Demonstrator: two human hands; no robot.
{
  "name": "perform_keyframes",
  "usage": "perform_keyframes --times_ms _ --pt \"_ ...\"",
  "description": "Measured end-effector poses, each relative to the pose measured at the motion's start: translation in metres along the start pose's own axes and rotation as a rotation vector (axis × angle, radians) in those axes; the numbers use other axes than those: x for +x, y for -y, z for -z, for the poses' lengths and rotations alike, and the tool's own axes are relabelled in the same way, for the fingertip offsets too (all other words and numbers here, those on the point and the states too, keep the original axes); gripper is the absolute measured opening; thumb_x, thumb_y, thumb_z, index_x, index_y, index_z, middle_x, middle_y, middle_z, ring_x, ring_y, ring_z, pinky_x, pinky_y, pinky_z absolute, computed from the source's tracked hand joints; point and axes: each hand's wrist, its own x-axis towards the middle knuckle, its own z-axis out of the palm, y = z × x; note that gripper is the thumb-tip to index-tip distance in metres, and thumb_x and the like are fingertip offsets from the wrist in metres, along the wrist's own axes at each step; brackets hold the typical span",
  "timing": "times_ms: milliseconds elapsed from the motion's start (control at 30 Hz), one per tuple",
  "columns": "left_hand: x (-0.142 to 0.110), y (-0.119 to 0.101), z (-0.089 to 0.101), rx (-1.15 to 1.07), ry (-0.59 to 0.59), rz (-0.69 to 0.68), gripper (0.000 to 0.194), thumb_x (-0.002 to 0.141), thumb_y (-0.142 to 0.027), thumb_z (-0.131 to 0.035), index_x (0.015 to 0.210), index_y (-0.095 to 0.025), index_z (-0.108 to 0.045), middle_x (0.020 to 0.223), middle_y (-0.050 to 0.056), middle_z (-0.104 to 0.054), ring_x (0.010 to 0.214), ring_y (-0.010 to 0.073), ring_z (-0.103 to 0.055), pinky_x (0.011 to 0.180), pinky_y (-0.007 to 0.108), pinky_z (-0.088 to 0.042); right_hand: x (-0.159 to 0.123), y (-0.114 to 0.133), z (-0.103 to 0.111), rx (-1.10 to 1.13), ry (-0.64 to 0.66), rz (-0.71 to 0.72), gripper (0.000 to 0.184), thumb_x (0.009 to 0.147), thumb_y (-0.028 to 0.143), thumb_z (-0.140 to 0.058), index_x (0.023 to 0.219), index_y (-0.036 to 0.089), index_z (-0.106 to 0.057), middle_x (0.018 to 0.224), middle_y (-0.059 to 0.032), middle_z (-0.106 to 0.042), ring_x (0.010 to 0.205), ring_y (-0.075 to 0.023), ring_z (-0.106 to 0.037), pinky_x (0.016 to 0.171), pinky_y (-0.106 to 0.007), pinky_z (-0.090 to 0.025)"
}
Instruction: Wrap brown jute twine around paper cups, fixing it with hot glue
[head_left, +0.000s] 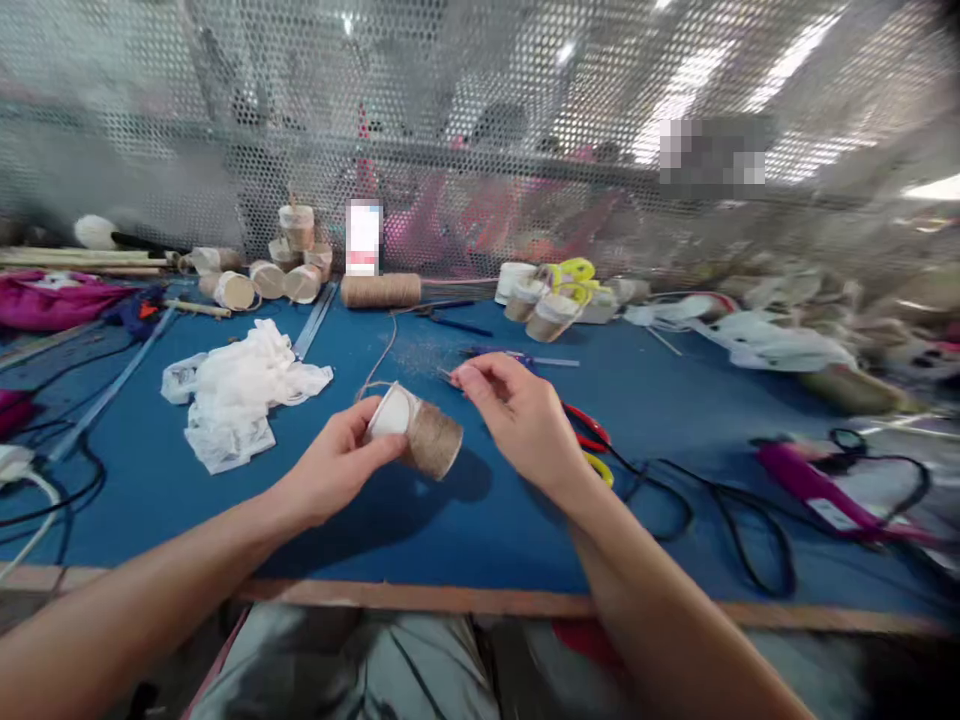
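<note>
My left hand [341,450] is closed around the rim end of a small white cup [390,412], which lies tilted above the table. Brown twine [433,440] covers the lower part of the cup, and a strand runs from near its rim back toward a twine spool [381,291]. To the right of the cup, my right hand [517,410] is pinched at the fingertips. A thin wisp shows at those tips, too small to name. Red tool handles [589,430] and a yellow loop [598,468] show partly behind my right wrist.
Crumpled white plastic [244,390] lies left on the blue table [465,540]. Wrapped cups [296,230] are stacked at the back left, others [553,315] at the back right. A magenta tool [810,490] and black cable [720,490] lie right. Perforated mesh [450,80] stands behind.
</note>
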Motion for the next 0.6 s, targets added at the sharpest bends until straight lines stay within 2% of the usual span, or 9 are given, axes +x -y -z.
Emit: perform_keyframes --times_ms 133,200,267,333,367,433,600 --pt "-0.001 0.004 0.001 -0.013 0.026 -0.013 0.017 0.073 -0.025 -0.058 0.087 -0.015 -0.057 0.078 -0.001 -0.054 0.073 0.012 -0.045 0.07 0.023 -0.036 0.02 -0.006 0.026 -0.343 0.038 -0.127 0.023 0.083 0.034 -0.047 0.084 0.015 -0.061 0.079 -0.0049 -0.066 0.07 -0.0159 -0.059 0.065 -0.027 -0.044" --pt "-0.002 0.005 0.003 -0.004 0.044 -0.021 0.017 0.075 -0.025 -0.057 0.089 -0.015 -0.056 0.08 -0.001 -0.055 0.074 0.0119 -0.045 0.071 0.023 -0.036 0.034 -0.02 0.037 -0.574 0.017 -0.279 0.025 0.085 0.032 -0.044 0.091 0.014 -0.061 0.085 -0.007 -0.065 0.079 -0.0185 -0.059 0.072 -0.03 -0.043" --pt "-0.003 0.005 0.004 0.024 0.051 -0.011 0.016 0.076 -0.026 -0.056 0.088 -0.016 -0.056 0.077 -0.001 -0.053 0.074 0.0118 -0.044 0.069 0.022 -0.036 0.046 -0.04 0.044 -0.661 0.048 -0.371 0.024 0.086 0.027 -0.044 0.089 0.011 -0.062 0.088 -0.0104 -0.064 0.086 -0.0218 -0.059 0.077 -0.034 -0.043" --pt "-0.004 0.004 0.004 0.044 0.063 -0.009 0.016 0.077 -0.027 -0.055 0.088 -0.016 -0.056 0.078 -0.001 -0.052 0.073 0.0114 -0.044 0.069 0.022 -0.035 0.052 -0.063 0.045 -0.706 0.16 -0.463 0.02 0.083 0.028 -0.051 0.088 0.011 -0.061 0.089 -0.009 -0.063 0.084 -0.0205 -0.059 0.076 -0.036 -0.045" --pt "-0.005 0.004 0.004 0.053 0.065 -0.006 0.015 0.078 -0.027 -0.054 0.088 -0.016 -0.056 0.078 -0.001 -0.052 0.073 0.0113 -0.044 0.069 0.022 -0.035 0.053 -0.073 0.042 -0.718 0.214 -0.502 0.022 0.084 0.03 -0.053 0.096 0.012 -0.059 0.095 -0.0062 -0.061 0.085 -0.0178 -0.059 0.075 -0.037 -0.047" --pt "-0.005 0.004 0.004 0.062 0.073 -0.002 0.015 0.078 -0.027 -0.053 0.088 -0.016 -0.056 0.079 -0.001 -0.053 0.073 0.0113 -0.043 0.069 0.023 -0.035 0.053 -0.091 0.035 -0.73 0.28 -0.557 0.026 0.085 0.031 -0.051 0.106 0.016 -0.055 0.107 -0.0071 -0.057 0.09 -0.0173 -0.057 0.076 -0.037 -0.048" --pt "-0.003 0.002 0.003 0.072 0.078 0.002 0.017 0.077 -0.028 -0.053 0.087 -0.015 -0.055 0.079 -0.001 -0.052 0.072 0.0116 -0.043 0.069 0.023 -0.035 0.052 -0.113 0.022 -0.708 0.278 -0.581 0.03 0.085 0.031 -0.051 0.111 0.016 -0.052 0.112 -0.0079 -0.054 0.094 -0.0193 -0.056 0.078 -0.038 -0.048"
